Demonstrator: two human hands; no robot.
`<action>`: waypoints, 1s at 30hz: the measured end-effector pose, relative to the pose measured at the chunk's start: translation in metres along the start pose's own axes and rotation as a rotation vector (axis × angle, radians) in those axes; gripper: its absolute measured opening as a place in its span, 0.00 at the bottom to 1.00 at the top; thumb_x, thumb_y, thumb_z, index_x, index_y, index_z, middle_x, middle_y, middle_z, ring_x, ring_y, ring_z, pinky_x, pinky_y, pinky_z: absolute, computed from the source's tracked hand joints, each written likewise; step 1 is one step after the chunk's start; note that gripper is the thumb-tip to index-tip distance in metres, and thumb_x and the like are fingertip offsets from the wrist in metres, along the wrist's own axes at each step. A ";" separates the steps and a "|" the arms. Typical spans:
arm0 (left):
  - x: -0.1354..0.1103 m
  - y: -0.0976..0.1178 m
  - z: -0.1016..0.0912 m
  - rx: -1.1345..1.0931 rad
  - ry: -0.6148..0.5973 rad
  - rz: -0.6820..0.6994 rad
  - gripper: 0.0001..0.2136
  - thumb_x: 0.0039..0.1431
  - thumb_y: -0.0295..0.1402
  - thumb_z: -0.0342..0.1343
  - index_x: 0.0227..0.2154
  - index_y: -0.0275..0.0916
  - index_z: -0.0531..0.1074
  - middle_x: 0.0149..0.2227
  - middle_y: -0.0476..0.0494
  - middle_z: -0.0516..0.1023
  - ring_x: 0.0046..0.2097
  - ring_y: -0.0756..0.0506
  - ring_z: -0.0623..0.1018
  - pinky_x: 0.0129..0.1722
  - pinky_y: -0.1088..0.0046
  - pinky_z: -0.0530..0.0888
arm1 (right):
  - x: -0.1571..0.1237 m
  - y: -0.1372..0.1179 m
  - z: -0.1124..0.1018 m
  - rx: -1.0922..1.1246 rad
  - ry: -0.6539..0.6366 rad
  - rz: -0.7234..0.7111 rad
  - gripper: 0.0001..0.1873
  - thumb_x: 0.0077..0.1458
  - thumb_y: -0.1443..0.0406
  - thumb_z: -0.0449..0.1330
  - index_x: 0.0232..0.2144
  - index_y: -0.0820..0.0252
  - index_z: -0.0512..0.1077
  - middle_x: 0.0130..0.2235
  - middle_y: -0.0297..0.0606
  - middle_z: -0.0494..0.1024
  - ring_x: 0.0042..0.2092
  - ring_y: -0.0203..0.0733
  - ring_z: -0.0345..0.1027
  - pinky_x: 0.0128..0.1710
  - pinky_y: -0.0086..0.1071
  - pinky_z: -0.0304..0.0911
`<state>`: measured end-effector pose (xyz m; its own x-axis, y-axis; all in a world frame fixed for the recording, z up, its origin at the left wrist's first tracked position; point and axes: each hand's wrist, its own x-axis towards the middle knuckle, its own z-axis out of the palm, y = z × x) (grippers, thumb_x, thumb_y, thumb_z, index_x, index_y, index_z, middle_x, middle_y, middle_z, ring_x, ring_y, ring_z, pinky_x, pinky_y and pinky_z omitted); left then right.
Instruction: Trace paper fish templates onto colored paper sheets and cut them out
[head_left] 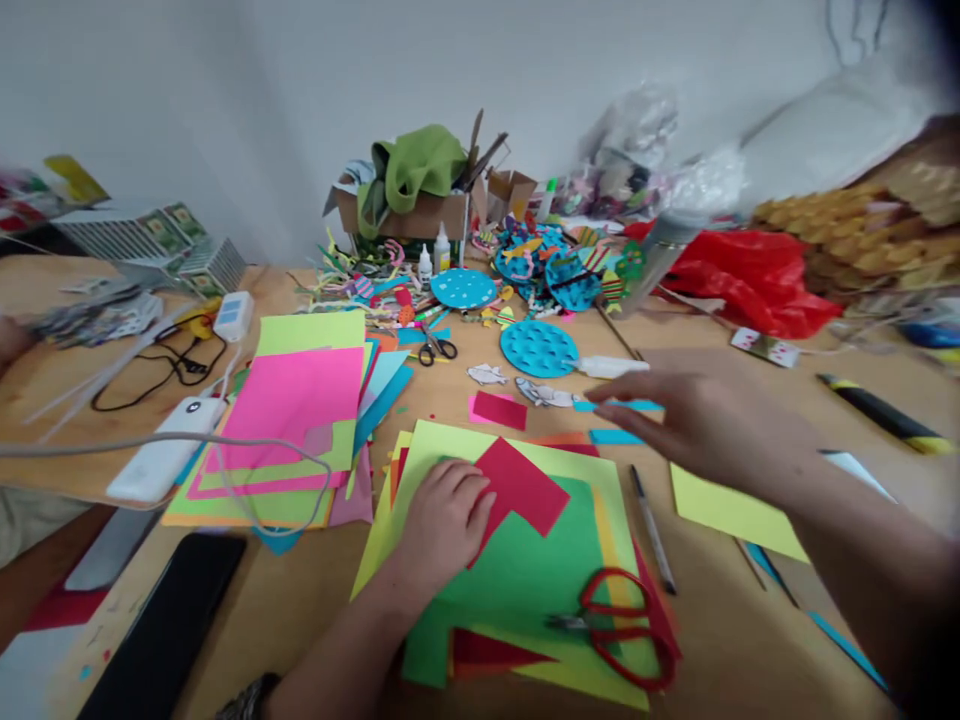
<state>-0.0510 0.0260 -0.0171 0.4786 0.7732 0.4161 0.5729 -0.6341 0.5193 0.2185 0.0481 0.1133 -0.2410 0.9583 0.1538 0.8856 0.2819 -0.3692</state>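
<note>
My left hand (444,520) rests on a stack of green and yellow paper sheets (525,580), fingers curled over the edge of a red paper piece (521,490). My right hand (705,420) hovers blurred above the table, fingers spread, close to thin blue paper strips (619,406) and a white glue bottle (611,367). Red-handled scissors (622,625) lie on the stack's near right corner. A dark pen (652,530) lies just right of the stack.
A pile of pink, yellow and blue sheets (300,420) sits left, with a white power bank (161,455) and cable. Blue paper discs (538,348), small scissors (436,349), paper scraps, a cardboard box (420,210) and a red bag (742,275) crowd the back.
</note>
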 end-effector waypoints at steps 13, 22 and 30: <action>-0.001 0.004 0.000 0.290 -0.197 -0.162 0.24 0.54 0.39 0.62 0.52 0.35 0.67 0.47 0.38 0.72 0.50 0.37 0.69 0.52 0.58 0.68 | -0.099 0.011 0.087 -0.120 -0.034 0.361 0.14 0.59 0.53 0.53 0.34 0.58 0.67 0.35 0.41 0.77 0.32 0.44 0.72 0.29 0.33 0.60; 0.002 0.002 -0.003 0.257 -0.256 -0.255 0.25 0.52 0.37 0.64 0.52 0.39 0.66 0.44 0.40 0.72 0.49 0.38 0.69 0.50 0.60 0.67 | -0.066 -0.028 0.134 -0.204 -0.010 0.175 0.19 0.53 0.53 0.62 0.37 0.63 0.70 0.39 0.49 0.73 0.43 0.55 0.67 0.42 0.43 0.64; 0.004 0.002 -0.004 0.221 -0.248 -0.293 0.27 0.50 0.38 0.66 0.52 0.37 0.65 0.44 0.40 0.71 0.48 0.38 0.70 0.48 0.62 0.68 | -0.069 -0.023 0.143 -0.029 0.033 0.224 0.11 0.53 0.62 0.63 0.35 0.62 0.69 0.39 0.45 0.72 0.43 0.51 0.65 0.43 0.41 0.63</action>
<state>-0.0508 0.0281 -0.0113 0.4046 0.9119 0.0693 0.8238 -0.3963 0.4052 0.1583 -0.0172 -0.0196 -0.0241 0.9946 0.1010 0.9267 0.0601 -0.3709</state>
